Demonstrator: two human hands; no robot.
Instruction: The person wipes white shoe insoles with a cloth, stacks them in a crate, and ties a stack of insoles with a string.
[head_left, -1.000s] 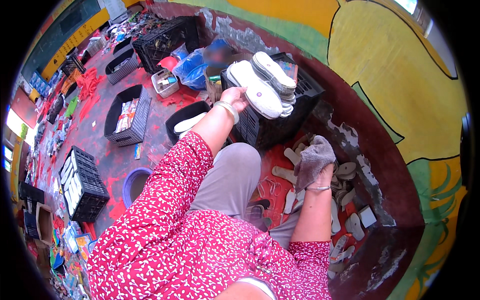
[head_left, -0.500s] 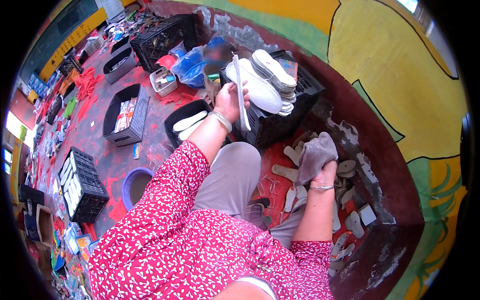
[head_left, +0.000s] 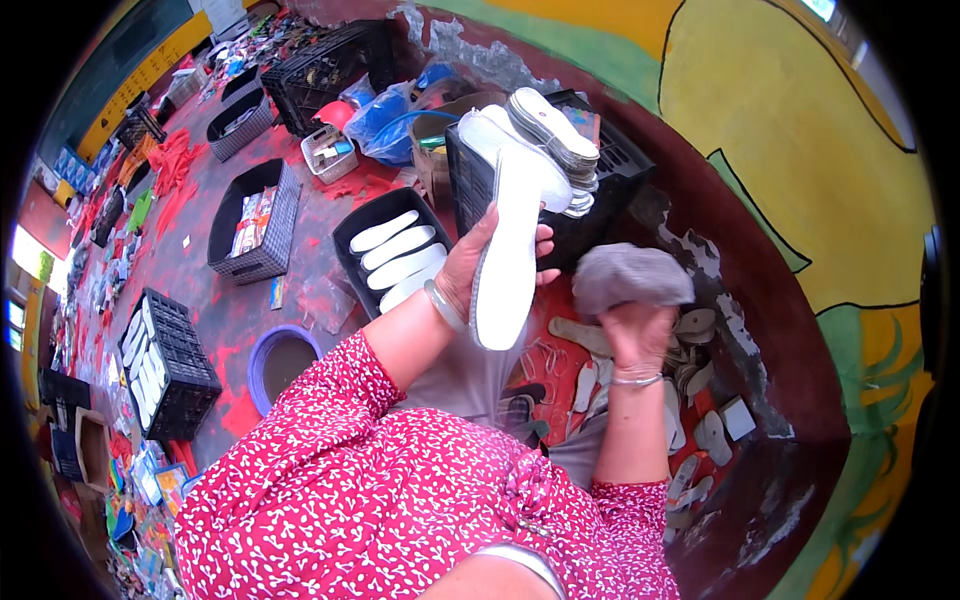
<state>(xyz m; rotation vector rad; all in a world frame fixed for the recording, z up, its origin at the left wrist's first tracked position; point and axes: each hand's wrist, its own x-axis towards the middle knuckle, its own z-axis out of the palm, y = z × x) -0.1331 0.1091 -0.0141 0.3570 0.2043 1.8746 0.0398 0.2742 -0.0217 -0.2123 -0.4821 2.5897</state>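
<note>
A white shoe sole is gripped along its edge by my left hand, its broad white face turned up. In my right hand is a bunched grey-brown cloth, slightly blurred, held to the right and apart from the sole. Past the held sole, a bundled stack of white soles rests on a black crate. Close to my left wrist, a black basket holds several white soles side by side.
Worn-looking soles lie scattered on the floor by the wall at right. A purple bucket, a woven basket and a black crate of white soles stand to the left. Blue plastic bags sit farther back.
The sole in my left hand has turned from edge-on to face-up and come nearer to me. My right hand has raised the cloth slightly, which now spreads wider over the fingers.
</note>
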